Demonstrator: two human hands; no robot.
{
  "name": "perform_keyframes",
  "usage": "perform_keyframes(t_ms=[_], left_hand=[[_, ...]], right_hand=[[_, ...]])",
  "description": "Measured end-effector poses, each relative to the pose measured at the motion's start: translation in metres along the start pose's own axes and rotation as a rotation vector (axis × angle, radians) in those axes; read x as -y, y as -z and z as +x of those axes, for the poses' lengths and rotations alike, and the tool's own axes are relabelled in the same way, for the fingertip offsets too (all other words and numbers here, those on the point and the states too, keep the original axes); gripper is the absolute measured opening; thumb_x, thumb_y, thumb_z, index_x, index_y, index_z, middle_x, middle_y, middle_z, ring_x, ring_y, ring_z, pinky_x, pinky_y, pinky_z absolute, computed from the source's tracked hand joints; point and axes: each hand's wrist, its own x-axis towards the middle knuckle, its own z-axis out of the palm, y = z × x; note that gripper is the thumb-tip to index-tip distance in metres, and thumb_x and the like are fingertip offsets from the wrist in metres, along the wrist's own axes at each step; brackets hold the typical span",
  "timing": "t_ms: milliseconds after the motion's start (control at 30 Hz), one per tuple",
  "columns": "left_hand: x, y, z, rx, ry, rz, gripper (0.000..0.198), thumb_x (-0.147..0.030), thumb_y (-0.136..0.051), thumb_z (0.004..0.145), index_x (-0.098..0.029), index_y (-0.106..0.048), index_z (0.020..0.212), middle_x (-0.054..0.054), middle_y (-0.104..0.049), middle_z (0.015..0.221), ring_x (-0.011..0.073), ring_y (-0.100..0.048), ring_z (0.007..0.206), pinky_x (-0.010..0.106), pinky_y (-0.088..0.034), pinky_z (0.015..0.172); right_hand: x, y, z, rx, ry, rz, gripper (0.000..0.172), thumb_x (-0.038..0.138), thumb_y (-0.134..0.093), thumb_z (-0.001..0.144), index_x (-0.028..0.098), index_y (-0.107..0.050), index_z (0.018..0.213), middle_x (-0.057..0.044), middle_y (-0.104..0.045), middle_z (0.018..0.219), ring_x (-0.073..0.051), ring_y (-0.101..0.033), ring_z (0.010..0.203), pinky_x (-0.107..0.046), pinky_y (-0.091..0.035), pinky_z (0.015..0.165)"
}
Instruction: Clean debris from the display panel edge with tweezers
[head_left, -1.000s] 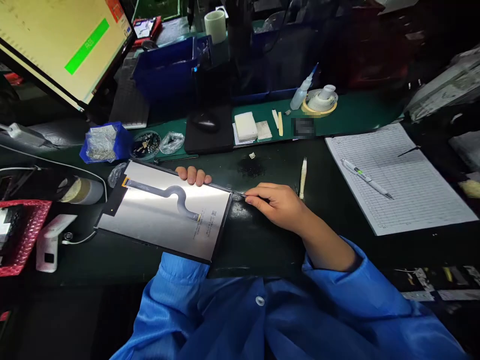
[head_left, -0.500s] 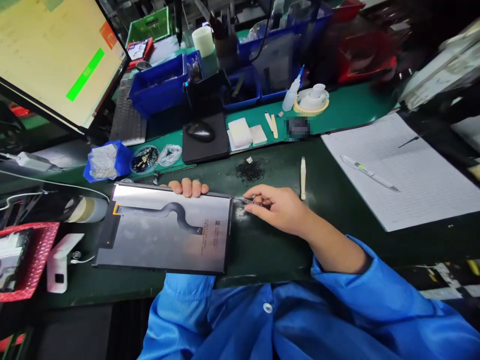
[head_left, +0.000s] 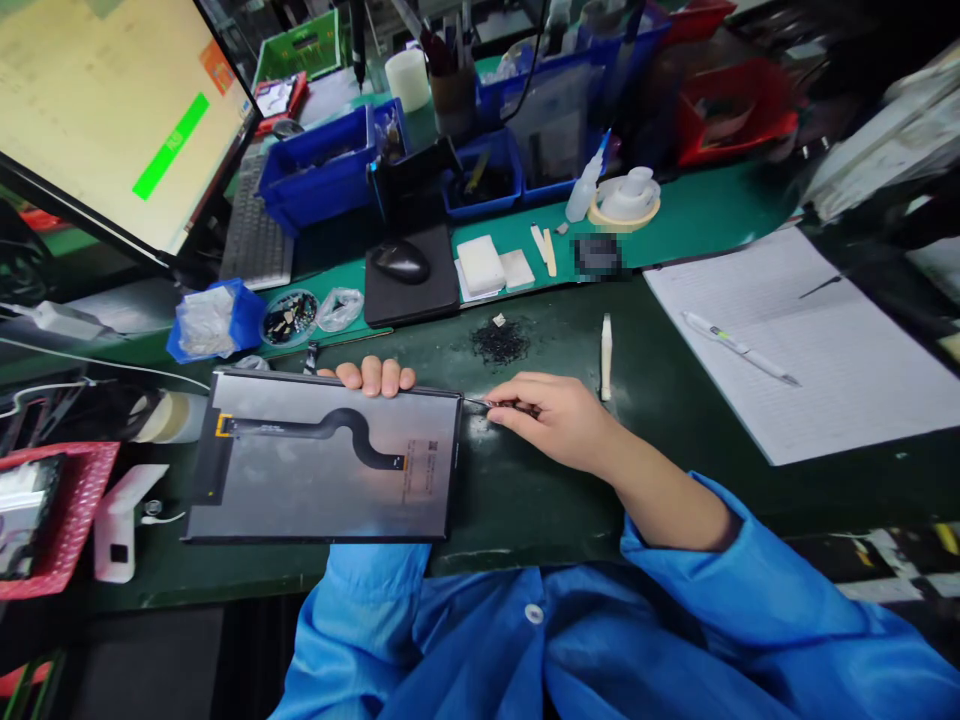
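Note:
A flat grey display panel (head_left: 300, 490) with a dark curved flex cable (head_left: 337, 425) lies face down on the dark mat. My left hand (head_left: 371, 375) reaches under it, fingertips curled over its far edge, gripping the panel. My right hand (head_left: 559, 420) is closed in a pinch on thin metal tweezers (head_left: 487, 404), whose tip touches the panel's far right corner. Both arms wear blue sleeves.
A monitor (head_left: 112, 110) stands at the back left, with keyboard (head_left: 255, 225), mouse (head_left: 401, 262) and blue bins (head_left: 322, 165) behind. A white stick tool (head_left: 606, 345) and dark debris (head_left: 499, 343) lie near my right hand. Lined paper with a pen (head_left: 739, 348) sits right; a red tray (head_left: 52, 515) sits left.
The panel has swung flatter and squarer to me and lost its bright glare. My hands keep their grips; the view has shifted slightly.

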Motion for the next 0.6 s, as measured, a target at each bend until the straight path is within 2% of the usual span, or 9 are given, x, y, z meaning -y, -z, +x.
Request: perform_keyframes(t_ms=[67,133,233,300,367,433,533,600], left_hand=[[-0.003,-0.003,-0.004,0.064,0.008,0.007,0.072,-0.077,-0.029,0.094,-0.017,-0.031,0.054,-0.003,0.0,0.052,0.0105,-0.004,0.046,0.021,-0.024,0.041],[-0.008,-0.007,-0.011,0.119,0.015,-0.007,0.07,-0.073,-0.033,0.096,-0.017,-0.036,0.054,-0.003,-0.002,0.053,0.0105,-0.009,0.045,0.021,-0.029,0.043],[-0.018,-0.016,-0.025,0.135,0.053,0.047,0.063,-0.066,-0.036,0.099,-0.019,-0.046,0.057,-0.001,-0.013,0.054,0.0116,-0.023,0.048,0.022,-0.04,0.051],[-0.024,-0.019,-0.032,0.135,0.075,0.081,0.059,-0.061,-0.037,0.1,-0.02,-0.049,0.06,0.001,-0.021,0.056,0.0126,-0.029,0.052,0.025,-0.044,0.056],[-0.027,-0.021,-0.034,0.128,0.081,0.098,0.057,-0.059,-0.038,0.101,-0.02,-0.049,0.06,0.001,-0.024,0.057,0.0131,-0.029,0.054,0.026,-0.044,0.058],[-0.027,-0.02,-0.034,0.112,0.083,0.121,0.057,-0.06,-0.039,0.1,-0.02,-0.049,0.061,0.001,-0.024,0.058,0.0135,-0.029,0.055,0.027,-0.044,0.06],[-0.024,-0.018,-0.032,0.08,0.084,0.162,0.058,-0.063,-0.036,0.099,-0.02,-0.047,0.063,0.001,-0.023,0.06,0.0142,-0.027,0.056,0.028,-0.043,0.06],[-0.023,-0.016,-0.031,0.066,0.087,0.179,0.058,-0.064,-0.033,0.1,-0.02,-0.044,0.063,0.001,-0.021,0.06,0.0143,-0.025,0.056,0.027,-0.042,0.059]], right_hand=[[0.001,0.001,0.001,0.007,0.014,-0.013,0.02,0.029,-0.06,0.098,0.024,-0.079,0.099,-0.004,-0.078,0.093,-0.018,-0.071,0.084,-0.029,-0.053,0.078],[0.001,0.0,0.0,0.016,-0.041,0.025,0.021,0.031,-0.059,0.098,0.024,-0.078,0.101,-0.003,-0.078,0.087,-0.017,-0.071,0.078,-0.029,-0.054,0.074],[0.0,-0.002,-0.001,0.009,-0.121,0.092,0.017,0.035,-0.069,0.091,0.023,-0.076,0.101,0.0,-0.075,0.077,-0.015,-0.067,0.065,-0.027,-0.052,0.063],[0.0,-0.003,-0.001,-0.002,-0.091,0.074,0.014,0.034,-0.07,0.09,0.023,-0.077,0.096,-0.001,-0.076,0.081,-0.015,-0.067,0.068,-0.026,-0.051,0.064],[0.0,-0.002,-0.001,0.001,-0.032,0.032,0.016,0.031,-0.064,0.095,0.023,-0.078,0.093,-0.003,-0.077,0.088,-0.016,-0.069,0.076,-0.028,-0.052,0.071],[0.0,-0.001,-0.001,0.019,-0.028,0.03,0.021,0.031,-0.059,0.098,0.023,-0.078,0.095,-0.003,-0.077,0.086,-0.016,-0.07,0.078,-0.028,-0.052,0.074],[0.0,-0.002,-0.001,0.034,-0.118,0.091,0.017,0.035,-0.066,0.093,0.023,-0.076,0.102,0.001,-0.073,0.074,-0.014,-0.066,0.064,-0.026,-0.05,0.063],[-0.001,-0.003,-0.001,0.025,-0.128,0.093,0.017,0.035,-0.072,0.089,0.023,-0.076,0.1,0.001,-0.073,0.076,-0.014,-0.066,0.063,-0.026,-0.05,0.06]])
